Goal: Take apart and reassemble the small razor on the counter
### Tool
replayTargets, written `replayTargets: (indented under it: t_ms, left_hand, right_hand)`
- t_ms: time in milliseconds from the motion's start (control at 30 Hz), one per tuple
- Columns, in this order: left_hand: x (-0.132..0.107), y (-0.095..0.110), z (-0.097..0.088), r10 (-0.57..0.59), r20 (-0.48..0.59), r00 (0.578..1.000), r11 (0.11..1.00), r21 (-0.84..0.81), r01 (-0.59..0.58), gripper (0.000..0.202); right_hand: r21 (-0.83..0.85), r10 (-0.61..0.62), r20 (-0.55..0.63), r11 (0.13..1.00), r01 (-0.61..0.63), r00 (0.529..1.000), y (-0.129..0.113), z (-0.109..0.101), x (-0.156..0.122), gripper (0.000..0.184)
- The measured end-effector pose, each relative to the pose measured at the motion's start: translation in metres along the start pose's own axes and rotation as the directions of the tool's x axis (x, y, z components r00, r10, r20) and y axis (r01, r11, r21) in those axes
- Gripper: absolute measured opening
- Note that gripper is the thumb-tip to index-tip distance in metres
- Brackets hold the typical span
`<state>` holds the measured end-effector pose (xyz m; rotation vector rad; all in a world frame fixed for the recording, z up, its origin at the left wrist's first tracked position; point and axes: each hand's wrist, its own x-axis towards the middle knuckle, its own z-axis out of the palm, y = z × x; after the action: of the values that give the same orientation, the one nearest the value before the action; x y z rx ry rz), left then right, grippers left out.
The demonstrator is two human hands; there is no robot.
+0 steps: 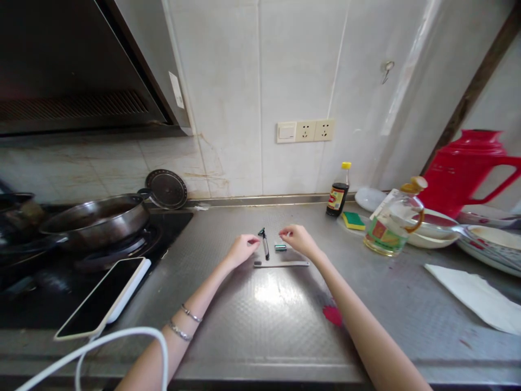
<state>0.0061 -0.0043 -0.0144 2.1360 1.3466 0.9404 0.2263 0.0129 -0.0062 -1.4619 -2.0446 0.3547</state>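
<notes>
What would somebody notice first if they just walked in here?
Probably the big red thermos at the far right. Then the left hand and right hand, in the middle, on either side of a small razor. At left, a shiny pan sits on the black stove.

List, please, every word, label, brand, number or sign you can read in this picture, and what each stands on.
No text is readable here.
Dark bottle with yellow cap: red and yellow label, too small and blurred to read.
Clear jug: greenish label, too blurred to read.
Range hood: white sticker, no legible words.
Red flask: pale marks, too faint to read.
</notes>
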Motion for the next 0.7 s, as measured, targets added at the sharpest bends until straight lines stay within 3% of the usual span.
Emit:
replayTargets:
  t_ms: [233, 333, 533, 700]
  left_hand:
    - [0.003, -0.005, -0.008, -0.037, -0.03, 0.999, 0.998, -0.056, 0.035, 0.023]
    - [0.003, -0.003, -0.014, -0.061, -0.025, 0.998, 0.993, -0.099, 0.059, 0.023]
    - [0.008, 0.0, -0.033, -0.164, -0.013, 0.986, 0.976, -0.146, 0.16, 0.023]
    - [0.005, -0.003, -0.041, -0.172, 0.037, 0.984, 0.974, -0.142, 0.175, 0.028]
  right_hand:
    - [-0.069, 0.007, 0.154, 0.998, 0.004, 0.988, -0.025, -0.007, -0.008, 0.018]
    - [-0.082, -0.039, 0.25, 0.995, 0.062, 0.967, -0.032, -0.007, -0.013, 0.015]
    - [-0.093, -0.107, 0.378, 0.984, 0.153, 0.919, -0.024, -0.015, -0.032, 0.022]
    - [-0.182, -0.082, 0.368, 0.971, 0.158, 0.926, -0.019, -0.02, -0.047, 0.024]
